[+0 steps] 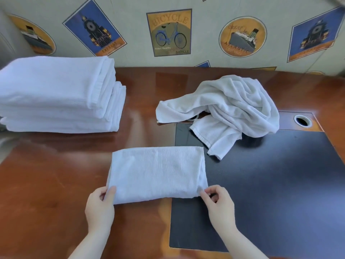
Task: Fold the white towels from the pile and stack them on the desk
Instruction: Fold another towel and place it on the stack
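A folded white towel [157, 171] lies flat in front of me, half on the brown desk [48, 180] and half on a black desk mat [270, 184]. My left hand [99, 207] pinches its near left corner. My right hand [219, 204] pinches its near right corner. A stack of folded white towels [56, 94] stands at the far left of the desk. A crumpled white towel pile [229, 111] lies at the back right, partly on the mat.
A round cable hole [302, 120] sits in the desk right of the crumpled pile. The wall [130, 58] with poster prints runs along the desk's far edge. The desk's left edge drops off near the stack.
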### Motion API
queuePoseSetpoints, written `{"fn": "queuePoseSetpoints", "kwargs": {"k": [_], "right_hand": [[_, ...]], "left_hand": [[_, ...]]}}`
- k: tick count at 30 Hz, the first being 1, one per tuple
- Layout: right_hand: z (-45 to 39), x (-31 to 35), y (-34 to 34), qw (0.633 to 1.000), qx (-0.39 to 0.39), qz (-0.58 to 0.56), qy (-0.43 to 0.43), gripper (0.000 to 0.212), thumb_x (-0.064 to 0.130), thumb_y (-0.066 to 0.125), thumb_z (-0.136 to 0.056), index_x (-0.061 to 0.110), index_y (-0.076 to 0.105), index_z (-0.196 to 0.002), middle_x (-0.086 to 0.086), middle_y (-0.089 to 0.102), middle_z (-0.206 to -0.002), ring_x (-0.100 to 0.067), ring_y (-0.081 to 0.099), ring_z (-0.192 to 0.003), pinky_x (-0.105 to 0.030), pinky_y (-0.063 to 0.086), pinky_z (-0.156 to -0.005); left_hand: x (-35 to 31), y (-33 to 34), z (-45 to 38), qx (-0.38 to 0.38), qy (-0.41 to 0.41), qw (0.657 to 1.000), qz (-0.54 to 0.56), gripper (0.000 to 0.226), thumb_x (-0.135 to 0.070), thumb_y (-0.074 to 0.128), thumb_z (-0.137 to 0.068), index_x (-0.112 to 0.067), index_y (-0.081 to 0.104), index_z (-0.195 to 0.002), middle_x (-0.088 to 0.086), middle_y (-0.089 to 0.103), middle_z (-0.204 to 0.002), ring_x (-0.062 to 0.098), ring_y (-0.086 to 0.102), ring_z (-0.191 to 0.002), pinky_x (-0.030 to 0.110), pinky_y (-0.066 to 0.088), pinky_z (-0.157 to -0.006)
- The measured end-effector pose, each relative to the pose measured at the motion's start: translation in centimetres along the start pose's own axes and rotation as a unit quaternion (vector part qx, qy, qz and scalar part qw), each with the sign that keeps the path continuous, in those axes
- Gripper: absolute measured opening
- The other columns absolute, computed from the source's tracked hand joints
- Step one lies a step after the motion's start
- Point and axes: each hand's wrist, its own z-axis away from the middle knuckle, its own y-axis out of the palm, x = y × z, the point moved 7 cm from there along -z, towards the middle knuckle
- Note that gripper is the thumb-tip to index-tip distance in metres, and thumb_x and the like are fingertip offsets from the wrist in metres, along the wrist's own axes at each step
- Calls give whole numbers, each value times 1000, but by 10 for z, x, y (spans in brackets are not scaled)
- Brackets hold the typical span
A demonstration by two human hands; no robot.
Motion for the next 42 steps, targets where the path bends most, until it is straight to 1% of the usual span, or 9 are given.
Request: {"fn": "queuePoseSetpoints", "kwargs": {"k": [5,7,12,17,23,27,31,37,42], "right_hand": [[-16,1,-4,991,72,-108,45,11,24,66,-91,18,59,-84,5,60,-63,-4,49,-52,-19,44,-55],[-20,3,-11,991,81,-107,23,11,15,65,-91,17,55,-85,3,59,-72,-5,50,-54,-19,45,-54],[-10,18,-17,977,10,171,-125,14,24,67,-86,33,58,-80,16,49,-94,-4,53,-70,-19,38,-54],[-4,18,17,975,57,185,-106,11,23,52,-97,29,62,-96,14,51,-98,-5,54,-79,-24,43,-63],[-9,20,25,994,92,44,-48,12,24,61,-92,27,60,-81,9,62,-78,-9,61,-64,-22,47,-58],[-8,-11,1,986,-4,-145,82,11,18,59,-91,12,59,-82,-1,64,-57,-13,61,-49,-31,56,-58],[2,-33,-6,957,-40,-248,144,11,5,59,-87,3,55,-77,-5,62,-65,-15,64,-55,-27,53,-53],[-18,-9,-11,985,62,-139,77,7,25,73,-85,18,70,-85,8,61,-58,-5,51,-49,-20,40,-43],[-23,-10,-23,999,37,5,-19,18,33,64,-93,23,62,-79,7,62,-70,-9,53,-64,-21,45,-60]], "left_hand": [[1,-10,-5,-37,-39,997,50,17,-18,58,-95,-8,66,-105,4,64,-96,23,56,-89,34,41,-80],[1,-9,-9,-24,-55,998,34,18,-18,56,-96,-7,65,-107,5,63,-97,23,55,-90,34,41,-79],[1,-4,-8,-9,-53,998,22,16,-19,56,-96,-9,64,-103,5,63,-94,23,56,-88,35,41,-76],[1,-3,-3,-5,-34,999,10,9,-22,56,-96,-15,61,-97,1,63,-91,24,57,-87,35,43,-75],[2,-1,-6,3,-30,1000,1,7,-23,55,-96,-18,59,-94,-1,62,-89,24,57,-85,35,43,-72],[4,-2,-7,-10,-36,999,2,6,-20,54,-97,-18,59,-93,0,61,-87,24,56,-84,35,42,-72],[3,-1,-6,-9,-32,999,4,5,-18,55,-95,-17,59,-93,0,61,-87,25,55,-84,34,40,-73],[1,-1,-5,-8,-24,1000,-2,7,-19,54,-95,-18,60,-92,-4,60,-83,24,56,-82,35,40,-71],[-3,1,0,-1,-26,1000,-6,6,-18,53,-96,-17,59,-94,0,60,-87,26,56,-84,35,42,-73]]}}
